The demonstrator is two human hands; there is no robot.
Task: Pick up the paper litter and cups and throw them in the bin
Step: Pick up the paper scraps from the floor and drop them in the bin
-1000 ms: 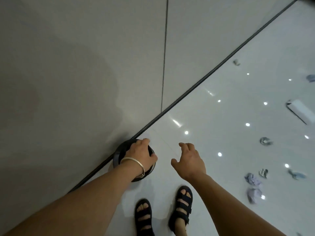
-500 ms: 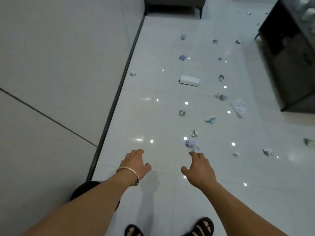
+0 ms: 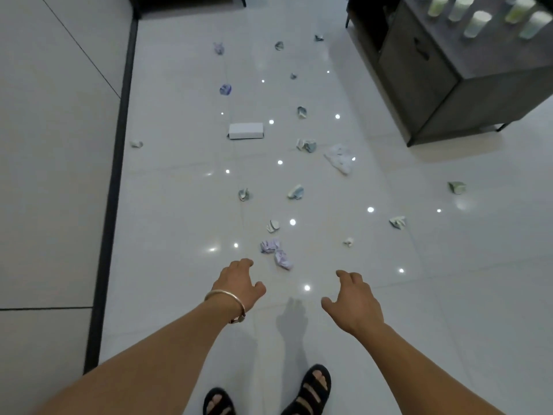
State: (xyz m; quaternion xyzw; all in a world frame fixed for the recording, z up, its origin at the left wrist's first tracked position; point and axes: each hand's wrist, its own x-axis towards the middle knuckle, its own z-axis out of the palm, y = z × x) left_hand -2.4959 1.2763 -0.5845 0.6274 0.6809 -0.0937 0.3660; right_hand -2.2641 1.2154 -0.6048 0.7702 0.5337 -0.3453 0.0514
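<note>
Now: view has swung off the bin, no longer seen, onto floor (image 3: 449, 295); left hand (image 3: 239, 283) & right hand (image 3: 353, 304) empty, fingers spread; nearest paper litter (image 3: 276, 251) mid-floor just ahead, approx. twenty scraps uncollected.

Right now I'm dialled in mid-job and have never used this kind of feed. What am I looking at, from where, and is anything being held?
There is no machine here: a person works with bare hands, and the single picture comes from a wide-angle camera on their head, looking forward and down. The left hand, with a metal bangle on its wrist, and the right hand are both stretched out, open and empty. Their sandalled feet show at the bottom edge. On the glossy white tiled floor lie many crumpled paper scraps; the nearest are two lilac paper balls just ahead of the hands. Farther off lies a white box. At upper right a dark cabinet carries pale cups. The bright dots are light reflections. No bin is in view.
</note>
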